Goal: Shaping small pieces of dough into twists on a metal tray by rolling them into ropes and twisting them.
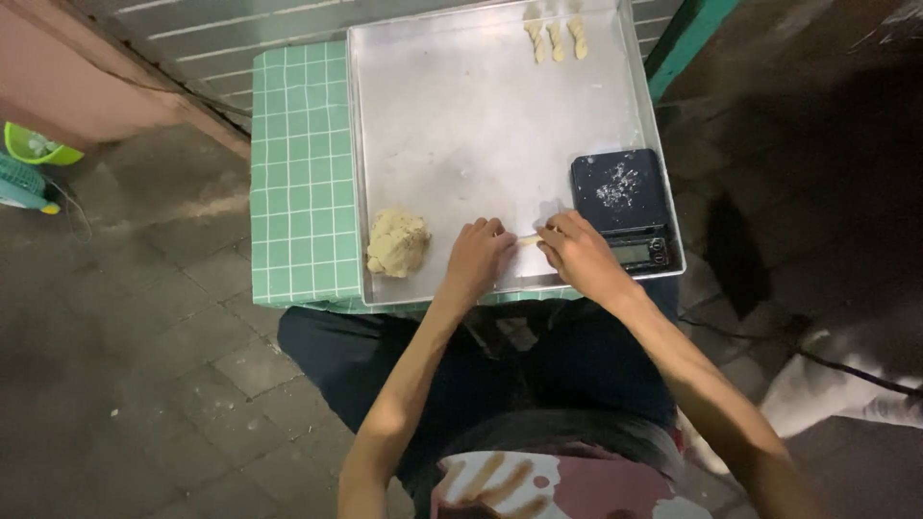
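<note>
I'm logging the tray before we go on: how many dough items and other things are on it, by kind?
Twisted dough sticks, far edge of the metal tray: 3
Dough lump, near left: 1
Thin dough strip, between the left hand and right hand: 1
Black digital scale, near right: 1
Total: 6

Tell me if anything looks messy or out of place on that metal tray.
Mostly tidy. The one oddity: pale crumbs are scattered on the black digital scale, which sits inside the metal tray at its right edge. The dough lump and three twisted pieces lie neatly.
</note>
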